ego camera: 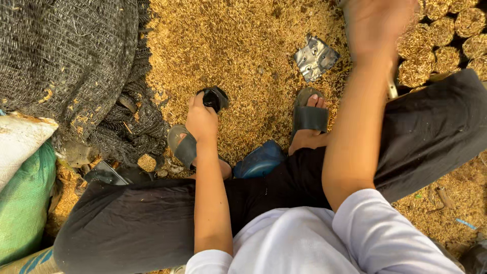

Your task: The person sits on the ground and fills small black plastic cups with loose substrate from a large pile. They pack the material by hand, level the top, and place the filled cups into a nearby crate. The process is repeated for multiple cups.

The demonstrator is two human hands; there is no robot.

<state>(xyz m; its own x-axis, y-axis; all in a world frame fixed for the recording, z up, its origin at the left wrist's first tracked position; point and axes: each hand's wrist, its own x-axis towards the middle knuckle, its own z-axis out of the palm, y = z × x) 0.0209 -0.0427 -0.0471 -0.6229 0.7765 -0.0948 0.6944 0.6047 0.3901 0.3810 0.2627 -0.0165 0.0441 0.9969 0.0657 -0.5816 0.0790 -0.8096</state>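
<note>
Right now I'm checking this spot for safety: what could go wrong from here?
The metal scrap lies on the husk by the right foot, which wears an open sandal; its jagged edges could cut toes. The right hand is blurred in motion near the bundles and could knock them. The left hand grips a black object low over loose husk, where footing may slide.

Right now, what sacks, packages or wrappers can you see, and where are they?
White woven sack: left edge, pale, dusty.
Green sack: under the white one, bulging.
Striped sack: bottom left corner, tan with blue stripes.
Crumpled silver foil piece: on the husks, upper middle.
No screens or signs.
</note>
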